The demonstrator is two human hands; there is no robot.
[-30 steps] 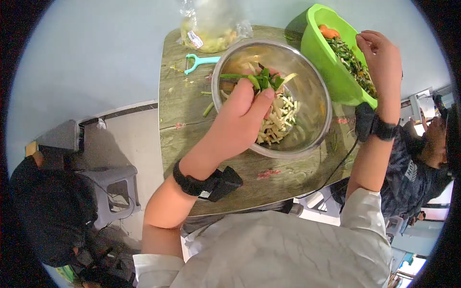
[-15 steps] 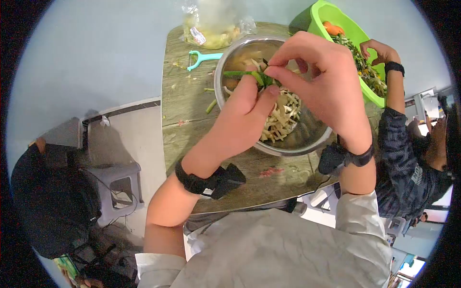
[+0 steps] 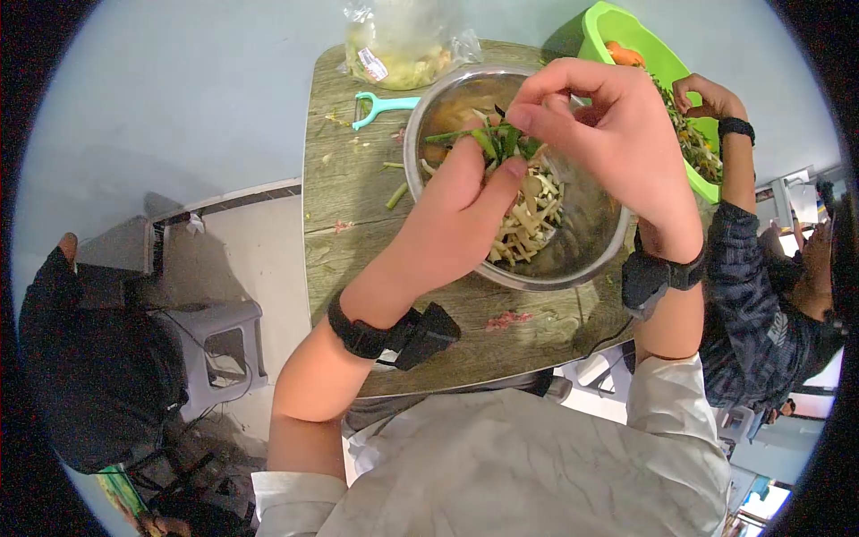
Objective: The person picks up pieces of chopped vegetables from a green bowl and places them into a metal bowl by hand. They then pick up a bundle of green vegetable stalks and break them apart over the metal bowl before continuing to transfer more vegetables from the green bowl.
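My left hand (image 3: 465, 197) is closed over the steel bowl (image 3: 599, 219), pinching a small bunch of green vegetable stems (image 3: 488, 141) between thumb and fingers. At the upper end of the bunch, my right hand (image 3: 617, 134) is closed in a pinch, its fingertips very near the greens. Whatever sits between those fingertips is too small or hidden to make out. Pale chopped vegetable strips (image 3: 528, 224) lie in the bowl beneath both hands. More contents behind the hands are partly covered.
A turquoise peeler (image 3: 389, 105) and a plastic bag of pale vegetables (image 3: 403, 67) lie on the wooden table (image 3: 367, 242), among loose scraps. Another person's hand (image 3: 713, 96) is over a green basin (image 3: 595, 36) with cut greens and a carrot (image 3: 624, 55). A grey stool (image 3: 201, 349) stands left.
My right fingertips have shifted slightly right, a little away from the stems. The left hand keeps its pinch on the bunch. The other person's hand stays over the basin.
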